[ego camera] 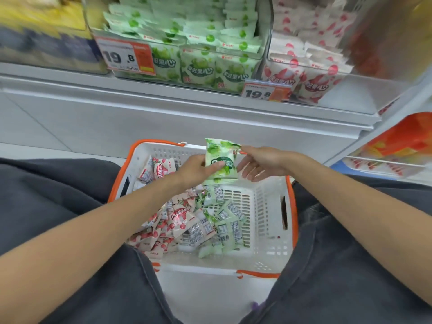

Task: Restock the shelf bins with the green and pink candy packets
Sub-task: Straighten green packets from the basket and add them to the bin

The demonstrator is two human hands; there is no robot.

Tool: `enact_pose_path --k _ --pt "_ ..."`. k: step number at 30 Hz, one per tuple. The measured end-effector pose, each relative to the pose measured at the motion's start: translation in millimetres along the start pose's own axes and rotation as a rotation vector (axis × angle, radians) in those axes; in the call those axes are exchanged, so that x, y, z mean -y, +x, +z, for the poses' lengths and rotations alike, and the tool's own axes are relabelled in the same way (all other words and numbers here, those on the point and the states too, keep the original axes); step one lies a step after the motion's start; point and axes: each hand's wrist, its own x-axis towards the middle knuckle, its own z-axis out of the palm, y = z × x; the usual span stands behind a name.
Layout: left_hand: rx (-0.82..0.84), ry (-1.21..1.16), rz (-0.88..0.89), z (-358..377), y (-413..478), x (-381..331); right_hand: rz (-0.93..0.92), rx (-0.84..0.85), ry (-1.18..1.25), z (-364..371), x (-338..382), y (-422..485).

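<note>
1. Well, the shelf (pixel 163 99) spans the top of the frame, and its white lip juts out above the basket. A hand lifted straight up could rap that lip. The middle of the frame, between the lip and the basket's far rim, is open air to swing through.
2. Lower centre, the basket (pixel 264 206) sits between the person's knees with its orange rim close to both legs. A shifting knee could shove or tilt it. The right part of its floor is bare.
3. Upper centre, the green bin (pixel 266 43) is heaped above its front wall, so I'd guess one more packet laid on top might slide forward and off. The pink bin (pixel 327 67) stands just beside it at upper right. A careless reach to the right would mix the colours.
4. Inside the basket, the heap (pixel 187 225) runs pink on the left and green toward the centre, overlapping where they meet. A blind grab there could bring up the wrong sort.
5. The packet (pixel 221 160), a green one, is held over the basket's far rim.
   - The left hand (pixel 196 169) grips its lower left, thumb across the face.
   - The right hand (pixel 261 164) only pinches the top right corner, its other fingers spread loose.
   - If the left hand lets go, that thin pinch may slip, though the packet would likely drop back into the basket.
6. The tags (pixel 264 92) hang off the bin fronts, where a passing wrist could knock one loose.
</note>
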Motion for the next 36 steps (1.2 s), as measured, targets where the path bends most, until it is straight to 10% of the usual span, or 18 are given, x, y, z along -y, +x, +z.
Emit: enact_pose_path --k 11,18,31,36 --pt "-0.044 -0.146 0.052 -13 7 -14 -0.392 -0.163 0.245 39 11 0" --pt "-0.1 -0.149 0.06 -21 15 -18 -0.543 -0.215 -0.655 33 24 -7" --pt "-0.64 -0.658 -0.226 -24 29 -14 -0.498 -0.185 0.255 49 36 -10" --pt "-0.633 -0.626 -0.199 -43 31 -20 -0.541 -0.28 0.116 48 49 -15"
